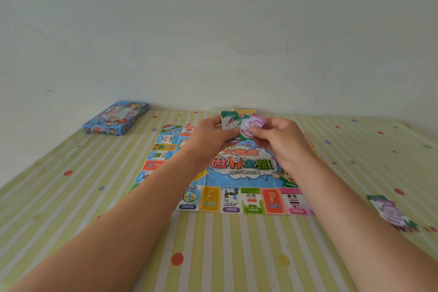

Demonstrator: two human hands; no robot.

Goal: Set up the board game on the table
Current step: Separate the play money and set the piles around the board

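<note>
In the head view we hold a small stack of paper notes (pixel 229 121) above the far side of the board (pixel 239 174), which lies flat on the bench (pixel 213 256). The fingers of our left hand (pixel 212 136) grasp the stack, and the fingers of our right hand (pixel 280 141) pinch a purple note (pixel 253 125) at its front. We judge that the thin notes may cling, so two could come away together and spoil the count. A dropped note could also knock the die (pixel 236 157) resting mid-board. Another pile of notes (pixel 391 211) lies beside our right forearm, which could sweep it away. The box (pixel 116 118) sits well apart, far left.
</note>
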